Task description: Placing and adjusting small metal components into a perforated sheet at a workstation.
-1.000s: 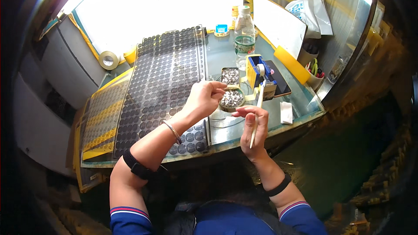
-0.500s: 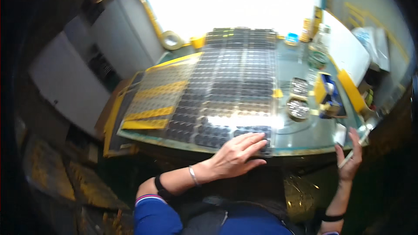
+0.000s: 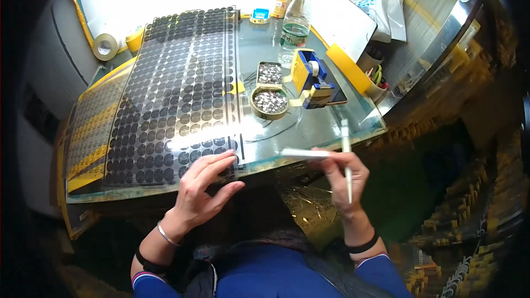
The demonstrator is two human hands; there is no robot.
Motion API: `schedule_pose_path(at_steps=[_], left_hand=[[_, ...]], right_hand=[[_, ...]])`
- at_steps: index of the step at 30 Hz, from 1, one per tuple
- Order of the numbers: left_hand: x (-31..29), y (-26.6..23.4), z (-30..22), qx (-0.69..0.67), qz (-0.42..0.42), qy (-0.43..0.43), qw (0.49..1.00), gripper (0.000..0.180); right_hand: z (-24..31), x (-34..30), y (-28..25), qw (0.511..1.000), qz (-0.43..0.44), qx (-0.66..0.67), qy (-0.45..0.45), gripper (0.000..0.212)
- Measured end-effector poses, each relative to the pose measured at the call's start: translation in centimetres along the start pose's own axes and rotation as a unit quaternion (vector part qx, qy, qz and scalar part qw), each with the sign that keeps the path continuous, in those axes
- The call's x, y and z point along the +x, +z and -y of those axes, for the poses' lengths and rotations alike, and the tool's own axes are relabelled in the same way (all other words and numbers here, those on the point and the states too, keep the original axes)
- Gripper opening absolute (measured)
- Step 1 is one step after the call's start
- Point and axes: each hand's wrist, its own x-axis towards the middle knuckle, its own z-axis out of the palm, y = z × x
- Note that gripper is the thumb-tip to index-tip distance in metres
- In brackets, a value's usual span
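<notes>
My left hand [image 3: 200, 190] is open, its fingers stretched over the near right corner of a transparent sheet [image 3: 182, 85] patterned with rows of black round spots. Between the thumb and fingers of my right hand [image 3: 349, 179] is a flat white strip [image 3: 305, 154], blurred, pointing left over the table's front edge. The same hand also holds a slim pale stick [image 3: 346, 143], roughly upright, with a wider upper end. Its exact kind is unclear. Beyond my hands, a round tin [image 3: 269, 111] and a rectangular tin [image 3: 270, 65] hold many small shiny pieces.
A blue and yellow tape dispenser [image 3: 313, 77] stands right of the tins, with a clear bottle [image 3: 296, 25] behind. Tape rolls [image 3: 105, 47] sit at the far left. Yellow-striped sheets [image 3: 94, 127] lie left of the spotted sheet. The glass-like tabletop [image 3: 309, 132] ends in front of me.
The view has swung right. My right hand has come in toward the front edge and now holds the flat white strip along with the stick. My left hand stays at the spotted sheet's near corner.
</notes>
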Motion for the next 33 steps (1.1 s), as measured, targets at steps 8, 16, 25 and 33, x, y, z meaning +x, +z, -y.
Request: schedule_pose_path(at_steps=[8, 16, 25, 33], left_hand=[[1.7, 1.8, -1.6, -0.613, 0.025, -0.312, 0.725, 0.026], [0.9, 1.2, -0.8, -0.638, 0.021, -0.369, 0.676, 0.030], [1.6, 0.2, -0.8, -0.680, 0.082, -0.407, 0.604, 0.046], [1.4, 0.3, -1.2, -0.629, 0.121, -0.371, 0.672, 0.027]], right_hand=[[1.4, -0.6, 5.5, 0.949, 0.048, 0.215, 0.224, 0.017], [0.6, -0.2, 5.8, 0.982, 0.121, 0.049, 0.140, 0.024], [0.5, 0.2, 5.4, 0.986, 0.166, 0.012, -0.021, 0.013], [1.3, 1.3, 4.7, 0.943, 0.246, -0.101, -0.200, 0.015]])
